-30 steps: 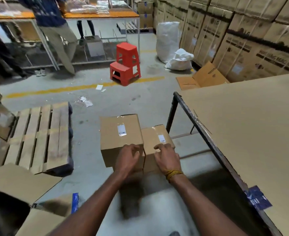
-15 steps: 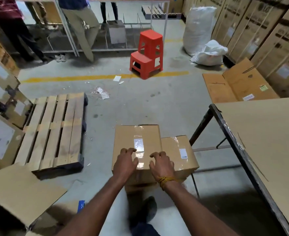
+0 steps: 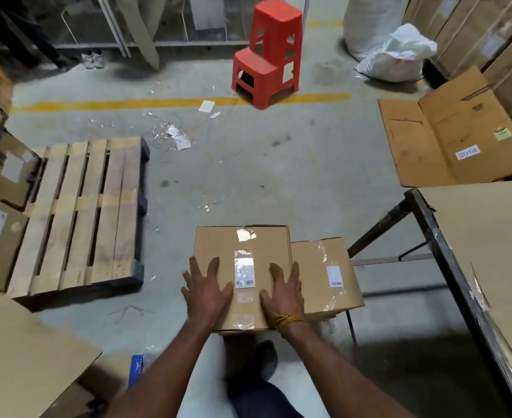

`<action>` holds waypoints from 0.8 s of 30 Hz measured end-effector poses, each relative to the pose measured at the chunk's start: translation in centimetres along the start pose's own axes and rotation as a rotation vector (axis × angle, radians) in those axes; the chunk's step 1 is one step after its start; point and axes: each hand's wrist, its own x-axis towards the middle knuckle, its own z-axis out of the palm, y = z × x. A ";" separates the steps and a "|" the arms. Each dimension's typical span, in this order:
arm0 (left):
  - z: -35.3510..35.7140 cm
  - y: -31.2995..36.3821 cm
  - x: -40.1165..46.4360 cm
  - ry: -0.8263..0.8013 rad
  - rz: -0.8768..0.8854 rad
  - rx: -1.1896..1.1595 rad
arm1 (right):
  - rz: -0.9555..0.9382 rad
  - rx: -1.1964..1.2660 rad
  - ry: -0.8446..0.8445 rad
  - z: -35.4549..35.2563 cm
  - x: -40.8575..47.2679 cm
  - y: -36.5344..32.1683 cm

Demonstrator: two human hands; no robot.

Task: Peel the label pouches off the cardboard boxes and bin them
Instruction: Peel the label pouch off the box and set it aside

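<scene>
Head cam view, looking down at a warehouse floor. Two bare forearms reach fwd to a cardboard box (image 3: 242, 245) set on the concrete floor (image 3: 248, 176). Left hand (image 3: 208, 292) lies flat on the box top, fingers straight & spread, palm down, holding nothing. Right hand (image 3: 284, 294) does the same on the box's right part, fingers straight, thumb angled inward; a yellow thread (image 3: 287, 320) is tied round that wrist. Between the two hands, stuck to the box top, sits a clear label pouch (image 3: 244, 272) w/ a white barcode slip inside; left thumb tip is at its lower left corner, right hand just beside it. Can't tell if any edge of the pouch is lifted. Clear tape runs along the top's midline.

A second, lower box (image 3: 324, 276) touches the first on its right, w/ its own pouch (image 3: 335, 276) on top, untouched.

Wooden pallet (image 3: 79, 212) to the left, apart from the boxes. Table (image 3: 490, 251) topped w/ cardboard at right. Red plastic step stool (image 3: 268, 52) far back, on a yellow floor line. Scraps of clear film (image 3: 173, 137) lie on the floor near the pallet's far corner.
</scene>
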 end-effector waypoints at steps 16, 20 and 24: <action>-4.5 2.4 -10.6 0.214 0.075 -0.124 | -0.074 0.100 0.303 -3.6 -10.4 1.1; -7.0 4.0 -16.5 0.290 0.199 -0.202 | -0.101 0.124 0.472 -6.1 -17.1 2.1; -9.0 6.4 -22.8 0.344 0.310 -0.250 | -0.099 0.126 0.653 -9.0 -24.5 3.5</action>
